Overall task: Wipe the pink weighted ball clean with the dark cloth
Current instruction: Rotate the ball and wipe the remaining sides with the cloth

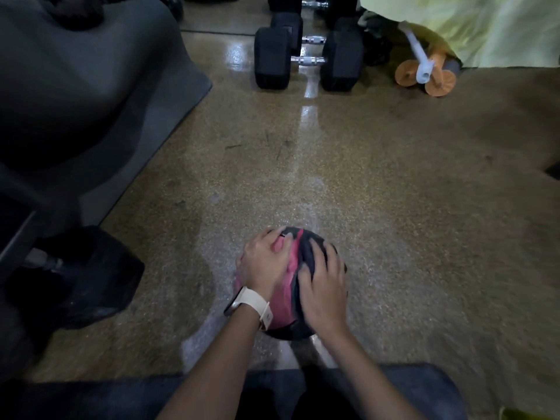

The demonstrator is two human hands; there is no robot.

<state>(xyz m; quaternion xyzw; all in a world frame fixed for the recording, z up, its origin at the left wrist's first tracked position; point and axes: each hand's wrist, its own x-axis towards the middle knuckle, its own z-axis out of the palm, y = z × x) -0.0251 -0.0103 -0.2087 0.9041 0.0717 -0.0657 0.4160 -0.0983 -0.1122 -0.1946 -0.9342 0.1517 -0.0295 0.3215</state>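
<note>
1. Pink and rounded, the weighted ball [280,316] sits on the floor just in front of the person's knees, low in the middle of the head view.
2. A dark cloth [307,253] is draped over the ball's right and upper side. A strip of pink shows between the cloth and the left hand.
3. The right hand [324,295] lies on top of the cloth with fingers spread and fairly flat, pressing it against the ball rather than bunching it.
4. The left hand [266,262] rests on the ball's bare left side with fingers spread apart, touching the surface and gripping nothing. It appears to steady the ball. A pale watch [248,304] is on that wrist.
5. Judged from this, the wiping step is in hand: the cloth is in contact and one hand braces the ball.
6. How much of the surface is already clean cannot be told.
7. The next move likely calls for sliding the cloth across the exposed pink strip. The ball would then need turning with the bracing hand to bring the left side and underside within reach, without letting it roll away.
8. The speckled brown floor [363,207] is glossy, with a bright streak of reflected light.
9. Well beyond the ball stand black dumbbells [272,59]. To their right is an orange wheeled roller [424,77] beside yellow-green fabric [485,25].
10. A dark mat [91,86] lies at the left.
</note>
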